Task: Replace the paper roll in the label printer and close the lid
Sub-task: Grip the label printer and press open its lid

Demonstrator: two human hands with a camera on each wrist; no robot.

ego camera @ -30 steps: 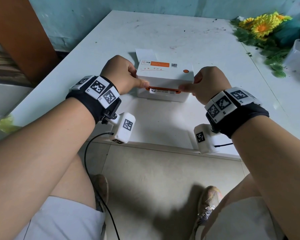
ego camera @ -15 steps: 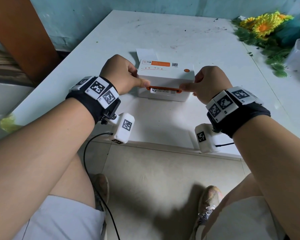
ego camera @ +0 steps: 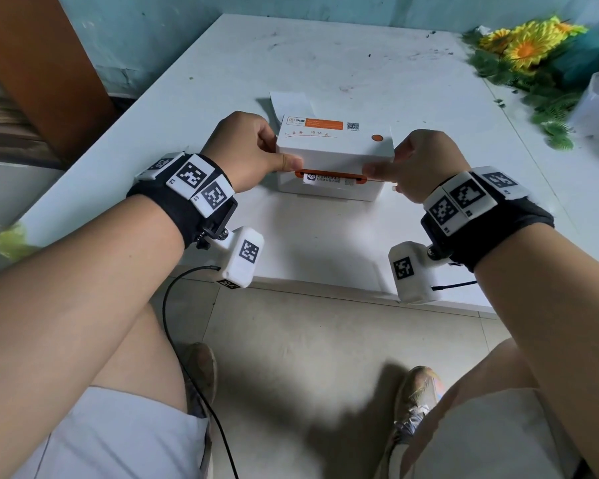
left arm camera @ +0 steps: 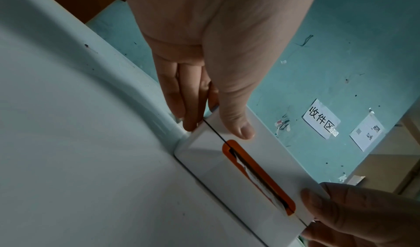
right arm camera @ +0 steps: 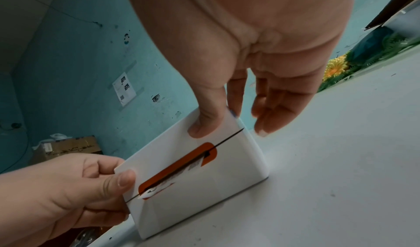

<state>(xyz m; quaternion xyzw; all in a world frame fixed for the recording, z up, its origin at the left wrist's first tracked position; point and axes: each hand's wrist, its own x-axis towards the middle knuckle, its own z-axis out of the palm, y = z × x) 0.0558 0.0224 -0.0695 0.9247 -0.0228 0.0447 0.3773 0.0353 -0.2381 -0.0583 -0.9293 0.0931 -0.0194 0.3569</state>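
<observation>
Printer [ego camera: 334, 157] is sitting near the front edge of the white counter [ego camera: 325, 236], lid [ego camera: 336, 140] down. Compared with a second ago we are seeing almost no change: only a thin dark seam is showing between lid and body. Our left hand [ego camera: 248, 152] is still gripping the left end, thumb [left arm camera: 237, 123] pressing the front face just above the seam. Our right hand [ego camera: 421, 164] is gripping the right end likewise, thumb [right arm camera: 206, 123] on the lid's front. A strip of paper [right arm camera: 172, 177] is poking from the orange slot [ego camera: 329, 177]. We are judging the roll loaded and the lid being pressed home; whether it has latched, we cannot tell.
</observation>
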